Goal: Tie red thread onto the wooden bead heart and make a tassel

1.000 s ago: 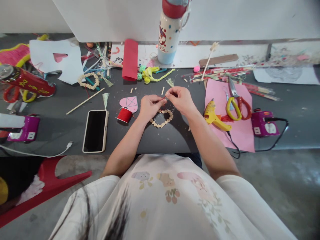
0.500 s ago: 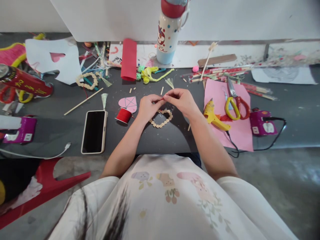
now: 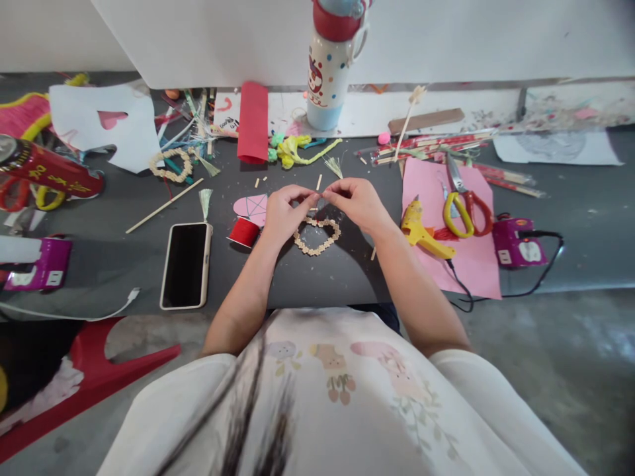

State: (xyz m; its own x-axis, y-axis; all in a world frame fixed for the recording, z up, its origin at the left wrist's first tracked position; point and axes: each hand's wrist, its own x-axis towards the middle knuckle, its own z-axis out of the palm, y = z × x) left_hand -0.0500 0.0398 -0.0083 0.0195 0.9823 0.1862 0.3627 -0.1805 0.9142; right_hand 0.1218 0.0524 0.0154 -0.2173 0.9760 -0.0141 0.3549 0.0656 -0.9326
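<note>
Shifted left, left hand (image 3: 282, 215) and right hand (image 3: 360, 201) pinch together above heart (image 3: 317, 238).

Single head camera, looking forward-down, close over table (image 3: 322, 284)

Both forearms extended forward, converged at centre. Left hand (image 3: 282, 215) curled, thumb and forefinger pinched. Right hand (image 3: 360, 201) curled likewise, fingertips (image 3: 328, 193) set against left fingertips. Wrists kept low, palms turned downward.

Craft worktable (image 3: 322, 284): glue gun (image 3: 421, 231) and scissors (image 3: 464, 206) right of the fingers (image 3: 303, 196), thread spool (image 3: 244, 232) left, cut paper (image 3: 131, 135) beyond.
</note>
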